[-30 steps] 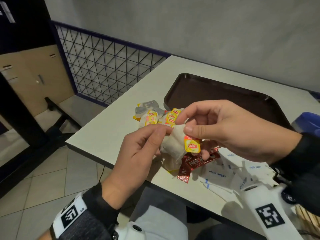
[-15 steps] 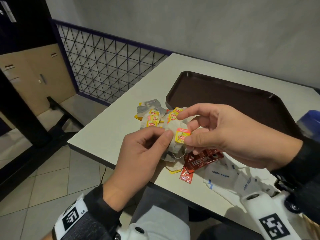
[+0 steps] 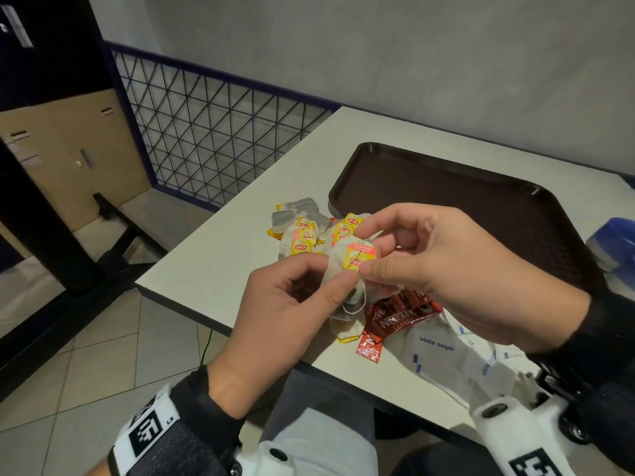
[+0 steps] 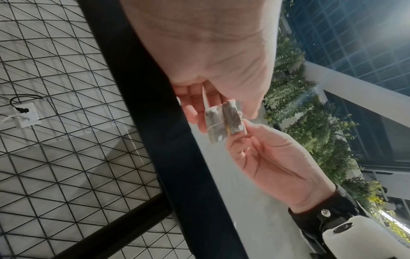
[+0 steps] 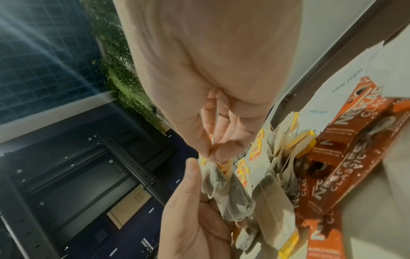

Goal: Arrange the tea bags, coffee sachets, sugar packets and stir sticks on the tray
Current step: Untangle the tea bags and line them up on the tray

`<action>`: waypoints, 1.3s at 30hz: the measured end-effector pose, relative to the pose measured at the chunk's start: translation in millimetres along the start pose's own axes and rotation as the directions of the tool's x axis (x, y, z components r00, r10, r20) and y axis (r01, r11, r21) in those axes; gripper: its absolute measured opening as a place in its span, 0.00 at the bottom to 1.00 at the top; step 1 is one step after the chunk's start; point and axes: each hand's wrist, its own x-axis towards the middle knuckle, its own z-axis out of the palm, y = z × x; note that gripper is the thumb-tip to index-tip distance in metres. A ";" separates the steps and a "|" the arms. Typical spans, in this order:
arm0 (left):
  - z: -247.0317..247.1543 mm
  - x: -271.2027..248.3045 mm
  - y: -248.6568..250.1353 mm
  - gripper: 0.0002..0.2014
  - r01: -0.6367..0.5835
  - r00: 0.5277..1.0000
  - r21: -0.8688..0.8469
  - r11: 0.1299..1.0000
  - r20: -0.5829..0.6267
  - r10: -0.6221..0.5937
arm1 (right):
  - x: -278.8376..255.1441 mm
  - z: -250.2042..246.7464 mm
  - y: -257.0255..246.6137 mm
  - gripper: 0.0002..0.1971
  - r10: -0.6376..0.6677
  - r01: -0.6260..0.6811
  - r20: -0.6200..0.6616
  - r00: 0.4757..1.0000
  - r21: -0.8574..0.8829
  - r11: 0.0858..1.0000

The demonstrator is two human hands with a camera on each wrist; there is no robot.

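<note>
Both hands hold one tea bag [image 3: 338, 266] above the table's near edge. My left hand [image 3: 330, 276] pinches the paper bag [image 4: 221, 122] between thumb and fingers. My right hand [image 3: 364, 255] pinches its yellow tag [image 3: 359, 257] at the top. The string loops below. More tea bags [image 3: 302, 231] with yellow tags lie piled left of the brown tray [image 3: 446, 187], which holds nothing. Red coffee sachets [image 3: 395, 321] and white sugar packets [image 3: 443, 352] lie under my right hand. In the right wrist view the held tea bag [image 5: 213, 177] hangs beside the pile [image 5: 272, 175]. No stir sticks show.
The white table [image 3: 213, 266] ends just below my hands, with tiled floor beyond. A metal grid fence [image 3: 213, 132] stands to the left. A blue object [image 3: 615, 238] sits at the tray's right end.
The hands have turned the tea bag so its tag faces up near the top; my right fingers moved from the bag's lower part up to the tag.
</note>
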 end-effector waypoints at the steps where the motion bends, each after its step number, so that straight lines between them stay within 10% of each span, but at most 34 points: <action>1: 0.1 0.0 0.3 0.09 -0.004 1.000 0.000 1.000 -0.001 0.004 | -0.1 0.2 0.0 0.15 -0.004 0.004 -0.006 1.000 -0.010 1.000; 15: 2.4 1.2 1.9 0.09 -0.034 0.996 0.047 0.998 -0.082 0.037 | -1.3 9.2 -9.3 0.22 -0.071 0.079 0.037 0.997 -0.289 0.954; 26: 8.9 12.4 21.9 0.11 -0.018 0.942 -0.219 0.976 -0.330 -0.056 | -16.3 20.1 9.2 0.23 0.181 -0.185 0.039 0.983 0.290 0.939; 39: 10.6 19.1 45.2 0.17 0.174 0.903 -0.744 0.645 -0.141 -0.406 | -34.0 10.6 12.7 0.08 0.346 -0.284 -0.035 0.938 0.494 0.821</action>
